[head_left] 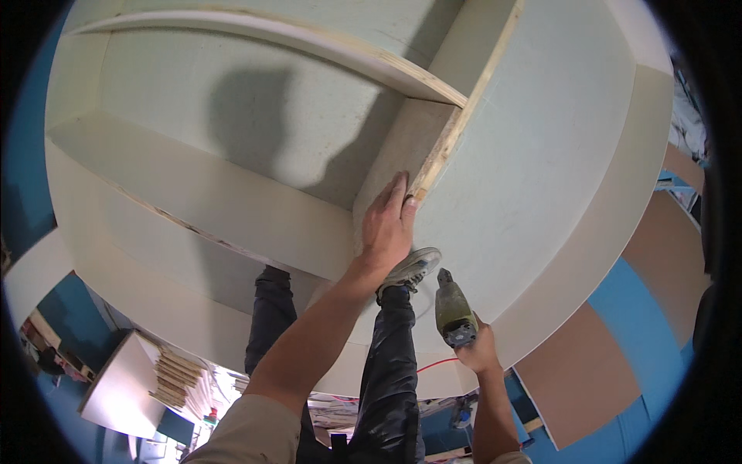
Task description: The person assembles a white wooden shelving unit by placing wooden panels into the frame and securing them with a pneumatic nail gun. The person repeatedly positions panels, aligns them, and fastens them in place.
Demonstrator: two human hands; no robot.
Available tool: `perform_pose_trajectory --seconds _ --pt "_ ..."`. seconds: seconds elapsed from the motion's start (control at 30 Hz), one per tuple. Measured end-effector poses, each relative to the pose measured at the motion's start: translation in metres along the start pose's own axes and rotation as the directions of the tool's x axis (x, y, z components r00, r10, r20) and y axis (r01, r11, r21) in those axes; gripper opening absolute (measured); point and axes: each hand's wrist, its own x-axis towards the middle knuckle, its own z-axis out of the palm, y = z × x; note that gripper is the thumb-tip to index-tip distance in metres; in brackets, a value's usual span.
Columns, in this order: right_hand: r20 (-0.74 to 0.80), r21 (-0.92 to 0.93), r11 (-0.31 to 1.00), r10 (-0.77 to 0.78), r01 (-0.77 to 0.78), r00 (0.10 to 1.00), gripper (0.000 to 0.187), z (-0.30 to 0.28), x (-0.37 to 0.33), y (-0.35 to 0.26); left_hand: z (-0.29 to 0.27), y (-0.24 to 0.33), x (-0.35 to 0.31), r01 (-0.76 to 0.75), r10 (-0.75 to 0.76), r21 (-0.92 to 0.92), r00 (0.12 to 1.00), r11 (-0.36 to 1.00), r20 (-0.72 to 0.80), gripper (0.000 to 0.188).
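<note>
My left hand (389,224) grips the near end of an upright divider panel (444,158), its fingers on the panel's left face and the thumb by the pale wooden edge. The panel stands within a large, white, curved-sided cabinet frame (541,325). In my right hand (481,349) is a green and dark nail gun (452,305), its nose tilted away from me and apart from the divider. A red hose (438,363) runs close to that hand. Its fingers are partly hidden behind the tool.
A curved shelf board (309,42) meets the divider at the far side. Nearer, another board (232,189) crosses the left part. My shoe (413,267) stands inside the frame, beside the divider. Brown panels (576,371) lie at the right and stacked strips (182,379) at the lower left.
</note>
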Motion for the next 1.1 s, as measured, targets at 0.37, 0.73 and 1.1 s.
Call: perform_pose_trajectory --seconds 0.37,0.73,1.1 --pt "-0.026 0.044 0.999 0.025 -0.024 0.999 0.036 0.012 0.022 -0.058 -0.065 0.005 -0.071 -0.059 0.029 -0.16 0.982 0.985 -0.184 0.041" --pt "-0.197 0.095 0.995 0.056 -0.038 0.979 0.027 0.042 0.039 -0.021 -0.12 -0.101 -0.131 0.567 -0.806 -0.809 0.545 0.153 0.229 0.04" --pt "-0.023 0.211 0.945 0.259 -0.249 0.965 0.016 0.044 0.037 -0.036 -0.125 -0.074 -0.12 0.507 -0.797 -0.841 0.579 0.187 0.172 0.026"
